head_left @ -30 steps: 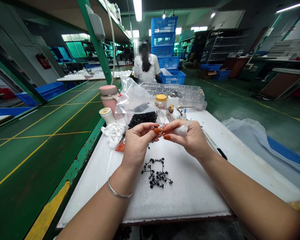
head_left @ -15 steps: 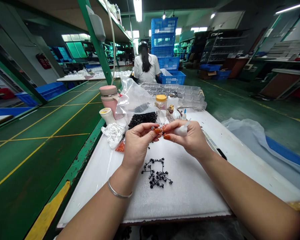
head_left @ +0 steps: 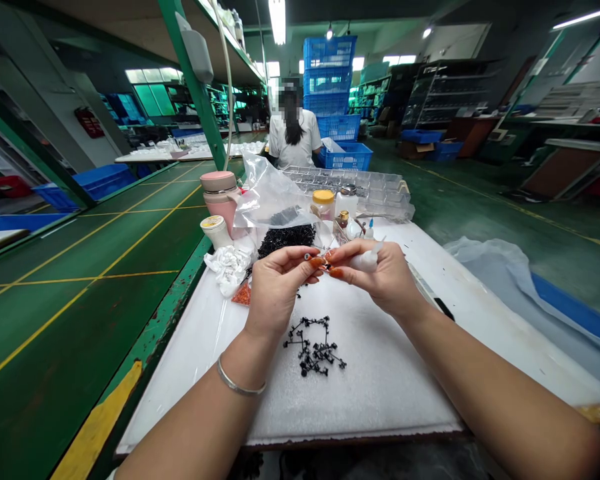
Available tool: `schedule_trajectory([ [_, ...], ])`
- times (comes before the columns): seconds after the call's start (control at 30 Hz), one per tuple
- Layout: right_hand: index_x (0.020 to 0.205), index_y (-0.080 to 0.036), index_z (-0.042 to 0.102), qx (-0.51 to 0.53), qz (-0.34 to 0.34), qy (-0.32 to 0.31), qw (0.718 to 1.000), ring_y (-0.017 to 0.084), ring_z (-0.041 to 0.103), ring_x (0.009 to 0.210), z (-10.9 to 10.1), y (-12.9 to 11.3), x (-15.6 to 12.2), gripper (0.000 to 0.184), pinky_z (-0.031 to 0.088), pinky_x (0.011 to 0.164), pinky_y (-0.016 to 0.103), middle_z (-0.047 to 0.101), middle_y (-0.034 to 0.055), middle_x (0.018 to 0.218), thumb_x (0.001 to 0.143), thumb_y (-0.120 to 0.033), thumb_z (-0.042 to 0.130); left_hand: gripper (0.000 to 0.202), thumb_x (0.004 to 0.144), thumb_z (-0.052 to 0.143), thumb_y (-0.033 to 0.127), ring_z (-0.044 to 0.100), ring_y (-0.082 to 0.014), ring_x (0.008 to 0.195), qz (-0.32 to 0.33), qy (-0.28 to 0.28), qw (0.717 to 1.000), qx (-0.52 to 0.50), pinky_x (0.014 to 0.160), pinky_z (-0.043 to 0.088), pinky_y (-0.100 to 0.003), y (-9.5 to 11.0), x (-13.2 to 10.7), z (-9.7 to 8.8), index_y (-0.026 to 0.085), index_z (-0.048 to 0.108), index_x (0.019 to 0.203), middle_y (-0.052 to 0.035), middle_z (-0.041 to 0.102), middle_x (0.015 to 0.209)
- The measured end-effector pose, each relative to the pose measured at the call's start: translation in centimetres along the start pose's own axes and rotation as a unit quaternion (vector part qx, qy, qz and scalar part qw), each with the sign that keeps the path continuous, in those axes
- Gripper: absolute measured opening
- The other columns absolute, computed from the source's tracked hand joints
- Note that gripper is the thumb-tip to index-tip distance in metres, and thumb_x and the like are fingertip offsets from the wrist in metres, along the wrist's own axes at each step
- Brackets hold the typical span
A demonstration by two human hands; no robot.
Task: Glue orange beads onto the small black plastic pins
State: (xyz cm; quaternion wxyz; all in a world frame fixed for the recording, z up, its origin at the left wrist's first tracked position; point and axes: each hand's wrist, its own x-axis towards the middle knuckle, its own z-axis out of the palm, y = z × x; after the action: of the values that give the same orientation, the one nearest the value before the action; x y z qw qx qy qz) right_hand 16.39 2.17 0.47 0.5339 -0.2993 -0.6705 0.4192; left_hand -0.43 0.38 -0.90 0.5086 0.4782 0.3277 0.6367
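Observation:
Over the white work surface (head_left: 380,373), my two hands meet at the fingertips. My left hand (head_left: 275,287) is closed in a pinch on a small dark part (head_left: 327,266), mostly hidden by the fingers. My right hand (head_left: 393,280) is closed too, its thumb and forefinger at the same part. A small white squeeze bottle (head_left: 366,261) with a thin pale tip is tucked in that hand. Below the hands lie several small black plastic pieces on thin stems (head_left: 310,365). A small bag of orange bits (head_left: 242,294) lies beside my left wrist.
Behind my hands are a heap of black parts (head_left: 287,239), a clear plastic bag (head_left: 270,193), a pink flask (head_left: 219,207), a yellow-lidded jar (head_left: 323,204) and a clear compartment tray (head_left: 387,193). Crumpled white tissue (head_left: 227,270) lies left. A person (head_left: 295,137) sits further off, by stacked blue crates (head_left: 329,80).
The whole view has shifted very slightly. Both hands keep the same pinch at the small part, and the white bottle stays in my right hand.

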Motion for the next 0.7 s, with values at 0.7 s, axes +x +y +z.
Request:
schedule_trajectory([
  [0.7, 0.081, -0.018, 0.074, -0.022, -0.004, 0.000, 1.000, 0.017, 0.068, 0.072, -0.23, 0.02, -0.17, 0.022, 0.056, 0.063, 0.030, 0.074, 0.0046, 0.079, 0.067, -0.031, 0.085, 0.019, 0.072, 0.082, 0.024, 0.067, -0.0105, 0.064, 0.004, 0.001, 1.000, 0.002, 0.061, 0.055, -0.020, 0.15, -0.04, 0.03, 0.017, 0.076, 0.088, -0.0038, 0.076, 0.078],
])
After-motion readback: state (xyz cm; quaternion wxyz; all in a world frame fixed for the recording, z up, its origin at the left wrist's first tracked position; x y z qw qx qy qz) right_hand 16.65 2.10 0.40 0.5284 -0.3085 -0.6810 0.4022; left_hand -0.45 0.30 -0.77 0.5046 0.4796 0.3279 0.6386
